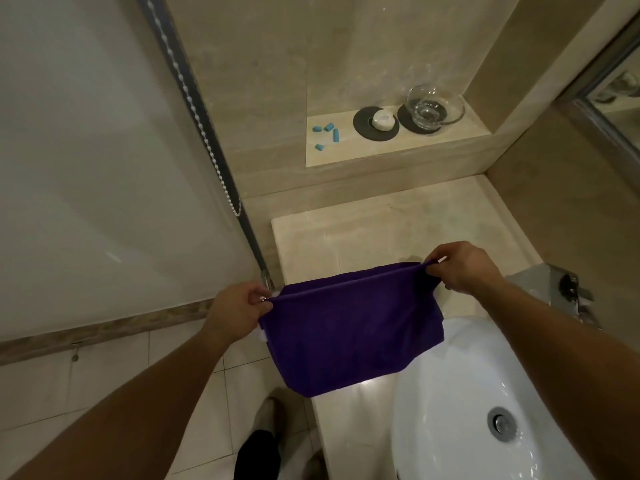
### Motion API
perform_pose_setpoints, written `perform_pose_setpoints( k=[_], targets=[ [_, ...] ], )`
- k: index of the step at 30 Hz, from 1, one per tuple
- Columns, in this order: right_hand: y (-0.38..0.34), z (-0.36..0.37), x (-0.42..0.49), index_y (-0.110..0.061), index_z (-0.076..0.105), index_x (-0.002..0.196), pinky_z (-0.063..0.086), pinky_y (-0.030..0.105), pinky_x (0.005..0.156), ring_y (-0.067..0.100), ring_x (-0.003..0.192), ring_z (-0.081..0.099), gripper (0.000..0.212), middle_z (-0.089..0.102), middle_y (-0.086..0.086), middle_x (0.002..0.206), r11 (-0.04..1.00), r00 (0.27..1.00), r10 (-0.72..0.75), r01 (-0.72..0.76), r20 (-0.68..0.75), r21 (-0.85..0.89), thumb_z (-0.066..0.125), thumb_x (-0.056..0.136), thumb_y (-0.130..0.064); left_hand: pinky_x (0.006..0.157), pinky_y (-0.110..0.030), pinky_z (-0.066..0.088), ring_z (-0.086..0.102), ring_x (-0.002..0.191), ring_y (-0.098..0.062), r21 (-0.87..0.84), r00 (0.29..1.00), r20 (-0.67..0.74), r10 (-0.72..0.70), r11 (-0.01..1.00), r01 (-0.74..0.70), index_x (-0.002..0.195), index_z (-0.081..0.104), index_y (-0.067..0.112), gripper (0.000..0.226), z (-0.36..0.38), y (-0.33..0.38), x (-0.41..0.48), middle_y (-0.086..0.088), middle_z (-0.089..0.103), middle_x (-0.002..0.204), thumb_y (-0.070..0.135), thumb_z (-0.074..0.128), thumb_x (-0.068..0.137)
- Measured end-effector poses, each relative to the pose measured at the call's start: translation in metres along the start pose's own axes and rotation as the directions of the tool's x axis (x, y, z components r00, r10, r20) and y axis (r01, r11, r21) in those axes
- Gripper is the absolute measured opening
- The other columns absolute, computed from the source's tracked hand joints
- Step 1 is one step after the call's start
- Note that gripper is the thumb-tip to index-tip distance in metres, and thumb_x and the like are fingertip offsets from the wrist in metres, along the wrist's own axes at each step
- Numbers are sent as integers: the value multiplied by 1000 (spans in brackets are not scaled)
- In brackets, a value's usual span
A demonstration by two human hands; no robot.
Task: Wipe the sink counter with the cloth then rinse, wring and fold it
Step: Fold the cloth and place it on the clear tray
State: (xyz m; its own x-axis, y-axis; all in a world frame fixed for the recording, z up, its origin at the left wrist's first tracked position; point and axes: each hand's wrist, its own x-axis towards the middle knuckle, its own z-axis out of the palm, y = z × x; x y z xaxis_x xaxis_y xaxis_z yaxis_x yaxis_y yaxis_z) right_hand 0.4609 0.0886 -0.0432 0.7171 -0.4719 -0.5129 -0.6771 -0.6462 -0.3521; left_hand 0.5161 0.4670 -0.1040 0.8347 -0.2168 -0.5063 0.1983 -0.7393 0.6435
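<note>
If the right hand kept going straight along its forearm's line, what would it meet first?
Right hand, pinching the purple cloth, aims across the bare counter; likely the tiled step behind it first, though depth is unclear.

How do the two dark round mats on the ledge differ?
The left mat carries a small white soap and shows a wide dark rim. The right mat carries a clear glass bowl covering most of it. Both are dark, round, flat on the ledge.
</note>
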Motion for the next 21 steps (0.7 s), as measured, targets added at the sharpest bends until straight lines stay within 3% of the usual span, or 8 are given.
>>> perform_pose_setpoints(
  k=[2, 6, 11, 15, 17, 19, 21],
  targets=[
    [0, 5, 11, -24, 74, 95, 59, 36, 77, 20, 78, 68, 5, 72, 5, 93, 1000, 1000, 9, -9, 23, 7, 71, 93, -20, 70, -33, 60, 69, 81, -19, 0, 1000, 4, -20, 1000, 20, 119, 65, 21, 31, 4, -4, 9, -6, 71, 92, 11, 71, 91],
    [1, 12, 28, -26, 72, 91, 54, 30, 69, 16, 70, 65, 6, 71, 2, 89, 1000, 999, 7, -7, 45, 3, 71, 92, -20, 79, -44, 62, 69, 82, -21, 38, 998, 32, -46, 998, 45, 126, 65, 22, 38, 10, -8, 26, -3, 69, 85, 12, 72, 90],
    [5, 19, 38, -27, 70, 90, 53, 29, 68, 16, 70, 66, 6, 71, 2, 88, 1000, 999, 9, -9, 53, -3, 72, 92, -21, 75, -38, 63, 71, 83, -19, -33, 995, 33, -94, 995, 95, 127, 67, 19, 33, 19, -10, 38, -6, 73, 96, 12, 67, 95],
    [9, 25, 40, -30, 72, 103, 59, 41, 88, 24, 89, 69, 15, 71, 3, 103, 999, 998, 10, -13, 65, 36, 72, 91, -20, 59, -20, 56, 66, 83, -14, -115, 993, 24, -115, 986, 117, 134, 64, 15, 36, 25, -7, 41, -12, 69, 109, 7, 59, 99],
    [10, 27, 40, -31, 72, 113, 58, 39, 90, 24, 92, 68, 24, 71, 3, 105, 999, 999, -8, 5, 53, 53, 71, 92, -19, 65, -25, 59, 66, 82, -16, -127, 993, 43, -109, 985, 114, 135, 63, 15, 36, 26, -6, 41, -9, 69, 103, 7, 57, 100],
    [11, 27, 42, -30, 71, 106, 57, 37, 86, 25, 90, 67, 17, 70, 3, 104, 1000, 998, -26, 26, 51, 5, 70, 92, -20, 79, -39, 61, 68, 86, -20, -67, 995, 54, -85, 994, 89, 132, 65, 13, 32, 26, -7, 41, -1, 69, 93, 9, 55, 101],
    [11, 27, 43, -26, 70, 101, 57, 37, 84, 25, 90, 67, 9, 70, 4, 104, 998, 998, -33, 36, 59, -55, 68, 93, -23, 84, -44, 59, 67, 87, -20, -13, 995, 75, -63, 998, 64, 128, 68, 14, 29, 23, -8, 40, 3, 69, 90, 13, 53, 103]
  ],
)
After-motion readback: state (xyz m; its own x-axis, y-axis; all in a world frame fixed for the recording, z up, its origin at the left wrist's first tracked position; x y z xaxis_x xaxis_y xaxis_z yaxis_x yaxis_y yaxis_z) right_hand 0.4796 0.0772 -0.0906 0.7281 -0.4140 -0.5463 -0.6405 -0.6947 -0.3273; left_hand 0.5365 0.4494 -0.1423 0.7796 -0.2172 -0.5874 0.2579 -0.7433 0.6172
